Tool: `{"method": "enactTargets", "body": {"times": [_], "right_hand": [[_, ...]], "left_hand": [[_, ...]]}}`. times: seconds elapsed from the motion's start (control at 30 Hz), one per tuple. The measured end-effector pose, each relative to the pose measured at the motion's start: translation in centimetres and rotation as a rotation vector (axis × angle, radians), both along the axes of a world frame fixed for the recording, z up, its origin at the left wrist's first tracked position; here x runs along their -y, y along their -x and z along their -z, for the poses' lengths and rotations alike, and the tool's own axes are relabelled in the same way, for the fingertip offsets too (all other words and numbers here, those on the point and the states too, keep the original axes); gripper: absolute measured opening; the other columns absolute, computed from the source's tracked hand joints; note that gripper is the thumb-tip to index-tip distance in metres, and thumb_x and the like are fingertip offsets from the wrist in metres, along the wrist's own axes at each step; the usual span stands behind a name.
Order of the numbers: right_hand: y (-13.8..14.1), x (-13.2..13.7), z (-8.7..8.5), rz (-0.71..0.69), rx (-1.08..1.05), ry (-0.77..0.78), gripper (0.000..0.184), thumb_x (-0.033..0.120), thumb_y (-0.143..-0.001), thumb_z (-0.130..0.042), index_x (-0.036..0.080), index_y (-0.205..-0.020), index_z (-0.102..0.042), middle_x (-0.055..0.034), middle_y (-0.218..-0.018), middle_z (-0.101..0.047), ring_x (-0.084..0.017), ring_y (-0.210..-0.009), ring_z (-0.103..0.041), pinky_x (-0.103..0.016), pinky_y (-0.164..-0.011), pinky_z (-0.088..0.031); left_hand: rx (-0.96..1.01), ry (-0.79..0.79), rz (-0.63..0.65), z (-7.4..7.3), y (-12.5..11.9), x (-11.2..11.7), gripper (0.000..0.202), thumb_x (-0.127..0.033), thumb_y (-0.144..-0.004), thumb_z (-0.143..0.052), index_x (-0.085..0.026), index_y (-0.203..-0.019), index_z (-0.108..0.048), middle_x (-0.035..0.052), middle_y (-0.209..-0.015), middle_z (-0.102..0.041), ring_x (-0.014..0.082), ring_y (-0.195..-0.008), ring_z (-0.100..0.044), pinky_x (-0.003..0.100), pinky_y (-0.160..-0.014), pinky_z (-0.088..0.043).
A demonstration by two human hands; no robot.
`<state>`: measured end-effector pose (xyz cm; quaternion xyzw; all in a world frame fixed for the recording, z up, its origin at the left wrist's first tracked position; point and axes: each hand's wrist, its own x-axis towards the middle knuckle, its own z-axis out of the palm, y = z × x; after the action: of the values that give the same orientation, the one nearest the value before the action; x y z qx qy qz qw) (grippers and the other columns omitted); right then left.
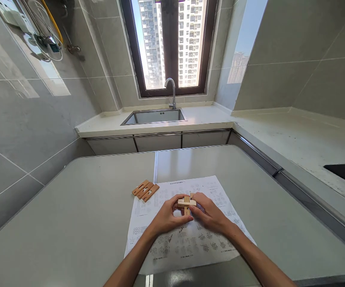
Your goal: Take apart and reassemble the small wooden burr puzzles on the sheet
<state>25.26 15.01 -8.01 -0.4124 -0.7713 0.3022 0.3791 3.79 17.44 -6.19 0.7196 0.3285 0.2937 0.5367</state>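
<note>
Two slim forearms, bare as far up as the picture shows, end in a bare left hand (168, 217) and right hand (211, 217) with long fingers.

Illegibly small print on the paper sheet (190, 247); lower half of the wooden puzzle (187, 202) behind fingers (175, 202).

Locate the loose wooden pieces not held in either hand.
Head view: the loose wooden pieces lie side by side on the table at the printed sheet's far-left corner, left of and beyond the left hand, clear of it.

Three loose wooden pieces (145, 190), one joined puzzle (187, 203), one printed sheet (190, 247).
</note>
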Motion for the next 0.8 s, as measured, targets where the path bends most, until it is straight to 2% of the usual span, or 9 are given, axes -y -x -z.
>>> {"method": "enactTargets", "body": {"times": [0.13,0.27,0.47,0.63,0.8], "right_hand": [[0.3,0.1,-0.1,0.004,-0.054,0.051,0.042,0.05,-0.108,-0.04,0.024,-0.096,-0.071,-0.0048,-0.089,-0.068,-0.023,-0.086,-0.057,-0.037,-0.084,-0.046],[0.5,-0.2,0.1,-0.008,-0.12,0.106,0.049,0.051,-0.107,-0.041,0.024,-0.08,-0.071,-0.0019,-0.074,-0.065,-0.021,-0.076,-0.055,-0.035,-0.08,-0.045],[0.6,-0.5,0.7,-0.033,-0.317,0.287,0.055,0.049,-0.101,-0.046,0.022,-0.054,-0.054,0.0005,-0.055,-0.057,-0.017,-0.061,-0.054,-0.032,-0.072,-0.045],[0.8,-0.7,1.2,-0.03,-0.345,0.356,0.057,0.049,-0.098,-0.042,0.024,-0.047,-0.047,0.0005,-0.049,-0.052,-0.017,-0.057,-0.053,-0.032,-0.069,-0.048],[0.9,-0.9,1.5,-0.006,-0.314,0.365,0.058,0.054,-0.094,-0.04,0.026,-0.043,-0.039,-0.0001,-0.044,-0.048,-0.018,-0.056,-0.051,-0.033,-0.069,-0.05]], "left_hand": [[-0.097,-0.147,-0.041,-0.4,-0.1,0.3,0.063,-0.028,-0.078,-0.084,-0.025,-0.135,-0.058,0.0037,-0.117,-0.073,0.0232,-0.106,-0.069,0.037,-0.098,-0.055],[-0.148,-0.289,-0.078,0.0,-0.2,0.4,0.062,-0.027,-0.077,-0.085,-0.025,-0.134,-0.059,0.0042,-0.121,-0.074,0.0243,-0.107,-0.071,0.038,-0.099,-0.056],[-0.136,-0.505,-0.086,1.4,-0.5,0.1,0.062,-0.03,-0.082,-0.083,-0.025,-0.137,-0.055,0.0078,-0.128,-0.072,0.0253,-0.112,-0.071,0.038,-0.098,-0.058],[-0.15,-0.677,-0.115,2.0,-0.7,-0.1,0.06,-0.026,-0.084,-0.08,-0.025,-0.138,-0.053,0.0085,-0.122,-0.073,0.0254,-0.107,-0.072,0.039,-0.093,-0.059],[-0.197,-0.762,-0.129,2.3,-0.7,-0.1,0.054,-0.024,-0.088,-0.075,-0.024,-0.138,-0.052,0.0097,-0.121,-0.074,0.0262,-0.105,-0.072,0.041,-0.093,-0.058]]}}
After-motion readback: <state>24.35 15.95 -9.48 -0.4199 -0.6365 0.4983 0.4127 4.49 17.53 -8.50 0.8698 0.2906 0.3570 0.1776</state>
